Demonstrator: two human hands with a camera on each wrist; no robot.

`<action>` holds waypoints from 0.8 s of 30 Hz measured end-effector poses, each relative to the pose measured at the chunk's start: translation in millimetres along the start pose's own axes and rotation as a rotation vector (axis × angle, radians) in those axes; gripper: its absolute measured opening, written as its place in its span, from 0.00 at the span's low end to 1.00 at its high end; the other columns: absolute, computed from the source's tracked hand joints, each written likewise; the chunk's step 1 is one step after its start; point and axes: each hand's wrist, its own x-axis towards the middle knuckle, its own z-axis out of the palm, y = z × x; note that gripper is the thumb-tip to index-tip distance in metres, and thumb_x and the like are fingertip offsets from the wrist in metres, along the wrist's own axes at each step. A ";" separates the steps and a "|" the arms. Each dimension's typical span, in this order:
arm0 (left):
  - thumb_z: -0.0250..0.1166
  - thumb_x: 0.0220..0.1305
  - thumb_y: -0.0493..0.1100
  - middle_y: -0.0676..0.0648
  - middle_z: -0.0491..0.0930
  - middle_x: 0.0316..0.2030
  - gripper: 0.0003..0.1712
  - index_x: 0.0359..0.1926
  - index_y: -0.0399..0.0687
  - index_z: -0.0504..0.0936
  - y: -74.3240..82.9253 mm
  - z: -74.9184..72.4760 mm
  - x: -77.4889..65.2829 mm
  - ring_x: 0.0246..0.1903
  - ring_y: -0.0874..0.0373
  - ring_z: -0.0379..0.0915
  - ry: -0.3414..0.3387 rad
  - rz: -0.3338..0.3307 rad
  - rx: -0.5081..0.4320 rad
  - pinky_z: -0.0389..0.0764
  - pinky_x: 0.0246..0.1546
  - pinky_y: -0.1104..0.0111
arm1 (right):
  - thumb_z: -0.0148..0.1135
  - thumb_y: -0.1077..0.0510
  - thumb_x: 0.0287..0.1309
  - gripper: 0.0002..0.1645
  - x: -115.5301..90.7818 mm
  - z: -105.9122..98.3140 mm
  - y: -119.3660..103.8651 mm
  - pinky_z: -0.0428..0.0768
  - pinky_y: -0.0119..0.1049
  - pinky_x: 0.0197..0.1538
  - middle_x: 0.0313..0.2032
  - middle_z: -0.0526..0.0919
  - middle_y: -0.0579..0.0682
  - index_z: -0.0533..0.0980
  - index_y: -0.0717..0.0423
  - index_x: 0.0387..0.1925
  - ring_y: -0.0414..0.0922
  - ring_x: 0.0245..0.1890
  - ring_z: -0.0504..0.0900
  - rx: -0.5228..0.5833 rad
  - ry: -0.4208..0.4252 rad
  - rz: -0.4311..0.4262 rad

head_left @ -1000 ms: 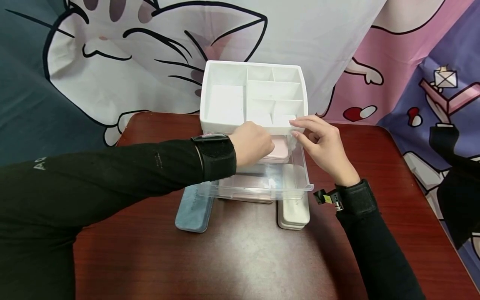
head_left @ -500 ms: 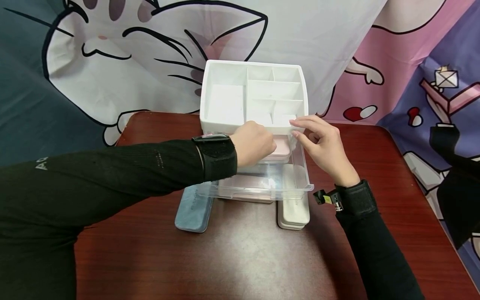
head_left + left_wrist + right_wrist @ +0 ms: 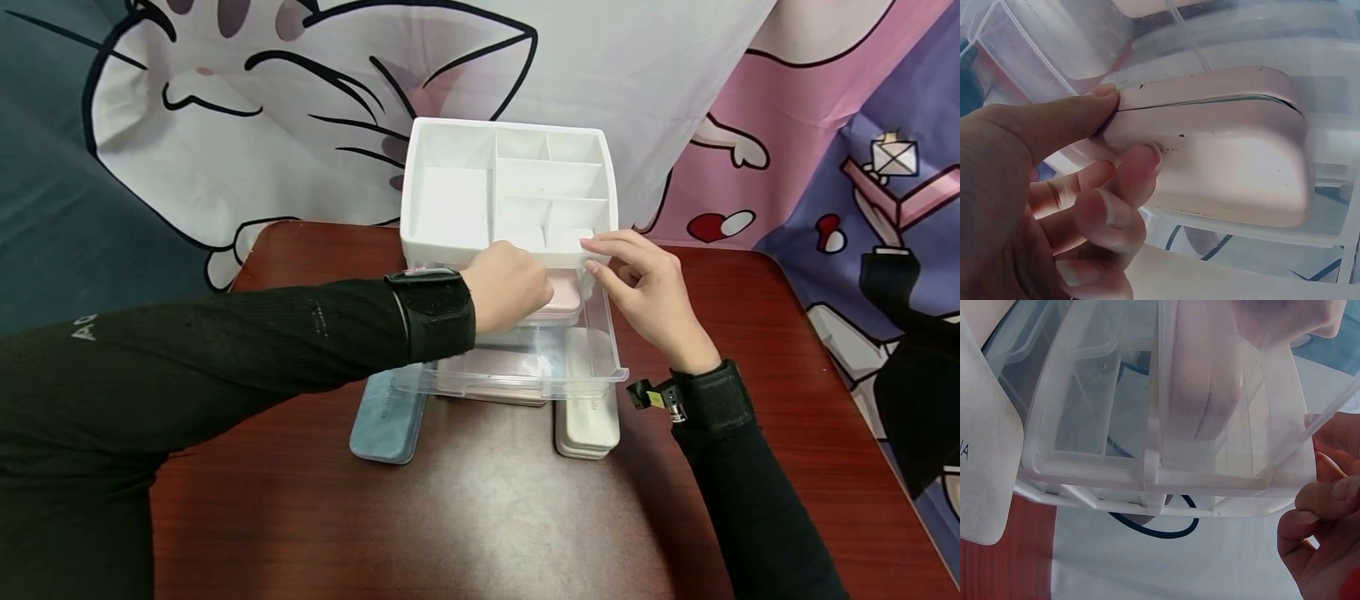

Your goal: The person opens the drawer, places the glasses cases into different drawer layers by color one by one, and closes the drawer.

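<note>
A pink case [image 3: 1229, 162] is pinched by the left hand [image 3: 506, 287] inside the clear drawer [image 3: 551, 388] near the desk's [image 3: 487, 525] far edge, the white organizer's [image 3: 450, 254] front-right rim being held between the right hand's [image 3: 652, 292] fingers, and might be sprung open by thumb pressure at its seam [image 3: 1210, 100].

clear drawer [image 3: 551, 389] – smooth, glossy plastic; tabletop [image 3: 480, 517] – shiny wood grain

- Left sleeve [image 3: 300, 350]: greenish black, pale lettering [image 3: 84, 328] toward the left
- Left wristband [image 3: 442, 318]: broad, black, slim dark piece [image 3: 426, 276] along its far edge
- Right sleeve [image 3: 753, 500]: black
- Right wristband [image 3: 716, 402]: black; at its left, small dark module [image 3: 642, 393], yellow label [image 3: 656, 399], silvery fitting [image 3: 677, 409]
</note>
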 end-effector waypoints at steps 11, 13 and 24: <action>0.59 0.62 0.35 0.51 0.85 0.27 0.12 0.28 0.52 0.87 -1.4 0.1 -3.1 0.27 0.58 0.81 0.021 0.003 -0.013 0.83 0.27 0.62 | 0.65 0.64 0.58 0.18 0.2 -0.2 -1.1 0.62 0.26 0.25 0.46 0.83 0.49 0.82 0.53 0.51 0.37 0.19 0.61 0.007 0.001 -0.001; 0.59 0.62 0.35 0.51 0.85 0.27 0.12 0.28 0.52 0.87 -1.3 0.2 -2.7 0.27 0.58 0.81 0.016 0.002 -0.017 0.83 0.27 0.62 | 0.65 0.64 0.58 0.17 0.2 -0.2 -1.0 0.62 0.26 0.24 0.46 0.83 0.50 0.82 0.54 0.50 0.37 0.19 0.61 0.008 0.002 -0.002; 0.58 0.63 0.35 0.50 0.85 0.29 0.11 0.30 0.50 0.87 -2.3 -0.3 -3.9 0.28 0.57 0.81 -0.003 0.023 -0.012 0.83 0.27 0.61 | 0.65 0.64 0.58 0.17 -0.3 -0.1 -0.3 0.62 0.26 0.25 0.46 0.83 0.50 0.82 0.54 0.50 0.36 0.19 0.62 0.000 0.004 0.000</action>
